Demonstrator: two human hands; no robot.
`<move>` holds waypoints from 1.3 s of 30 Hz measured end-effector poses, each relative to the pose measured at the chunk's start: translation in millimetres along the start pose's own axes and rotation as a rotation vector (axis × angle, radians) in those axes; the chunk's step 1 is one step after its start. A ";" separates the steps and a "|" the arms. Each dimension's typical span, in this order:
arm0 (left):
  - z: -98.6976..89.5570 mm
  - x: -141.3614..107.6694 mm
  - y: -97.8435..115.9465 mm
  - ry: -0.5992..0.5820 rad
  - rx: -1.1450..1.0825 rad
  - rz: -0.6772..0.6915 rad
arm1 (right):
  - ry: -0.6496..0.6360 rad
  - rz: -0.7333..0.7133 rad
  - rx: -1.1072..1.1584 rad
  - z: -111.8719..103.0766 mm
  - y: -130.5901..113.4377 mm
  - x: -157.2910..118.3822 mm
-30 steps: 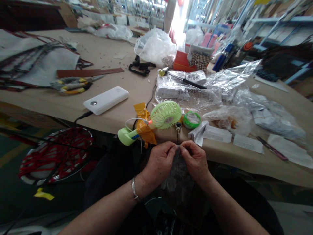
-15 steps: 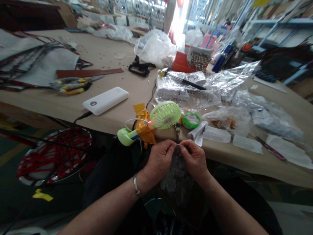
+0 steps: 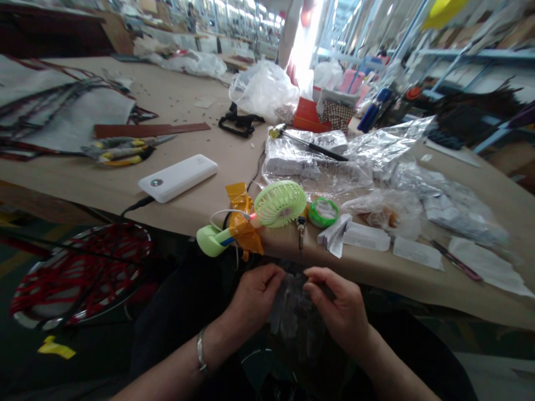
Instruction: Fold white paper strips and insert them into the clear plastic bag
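My left hand (image 3: 259, 292), with a bracelet on its wrist, is closed in a pinch above my lap. What lies in the pinch is too small or dark to name. Across a small gap, my right hand (image 3: 340, 303) has its thumb and forefinger curled toward each other around something I cannot make out. Below and between both hands is a dim heap of small greyish pieces (image 3: 292, 312). Just beyond the fingertips, a thin metal-tipped tool like a soldering iron (image 3: 301, 236) points over the table edge. Beside it a green handheld fan (image 3: 280, 205) is fixed with orange tape (image 3: 246, 231).
On the table (image 3: 200, 211) lie a white power bank (image 3: 179, 178), pliers (image 3: 123, 151), a small hammer (image 3: 309, 143), a round green container (image 3: 323, 213), paper labels (image 3: 366, 236) and clear plastic bags (image 3: 384, 209). A red-corded round stool (image 3: 83, 273) stands at lower left.
My hands were together at the metal tip. They have come back toward me and apart, the left moving left and the right a little right. The view has tilted slightly.
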State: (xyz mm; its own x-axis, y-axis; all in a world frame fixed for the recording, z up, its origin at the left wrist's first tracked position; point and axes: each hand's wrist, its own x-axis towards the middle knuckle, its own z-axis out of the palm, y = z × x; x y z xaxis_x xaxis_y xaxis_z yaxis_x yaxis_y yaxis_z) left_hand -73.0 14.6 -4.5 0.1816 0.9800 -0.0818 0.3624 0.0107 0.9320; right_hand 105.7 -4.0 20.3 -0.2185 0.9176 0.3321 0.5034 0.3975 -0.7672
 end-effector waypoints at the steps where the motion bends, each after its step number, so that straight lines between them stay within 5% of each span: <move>1: -2.1 -0.2 -7.4 -0.037 0.018 -0.027 | -0.007 -0.047 -0.019 -4.4 -2.9 0.4; 10: -0.3 1.7 -63.4 -0.138 0.111 -0.079 | 0.158 -0.378 -0.378 -44.8 5.7 64.1; 17: 5.9 -2.9 -70.1 -0.116 0.138 -0.069 | 0.039 -0.230 -0.903 -47.0 22.0 103.4; 20: 7.3 -4.7 -72.9 -0.127 0.124 -0.067 | 0.040 -0.240 -0.854 -49.7 26.6 99.9; 26: 9.9 -7.3 -67.3 -0.099 0.088 -0.064 | 0.341 -0.169 -0.491 -69.3 34.0 65.9; 33: 20.5 -11.0 -55.6 -0.131 0.076 -0.062 | 0.154 -0.268 -0.619 -51.8 50.1 14.5; 39: 32.3 -13.9 -40.3 -0.159 0.023 -0.057 | 0.221 -0.300 -0.612 -39.3 65.8 3.7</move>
State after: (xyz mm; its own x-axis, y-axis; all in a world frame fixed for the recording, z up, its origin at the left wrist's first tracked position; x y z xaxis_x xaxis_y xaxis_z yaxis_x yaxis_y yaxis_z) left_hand -60.6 -5.9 -52.3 0.3018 0.9340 -0.1913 0.3972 0.0592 0.9158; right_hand 170.9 25.6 -7.5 -0.2790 0.7216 0.6336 0.8410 0.5021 -0.2015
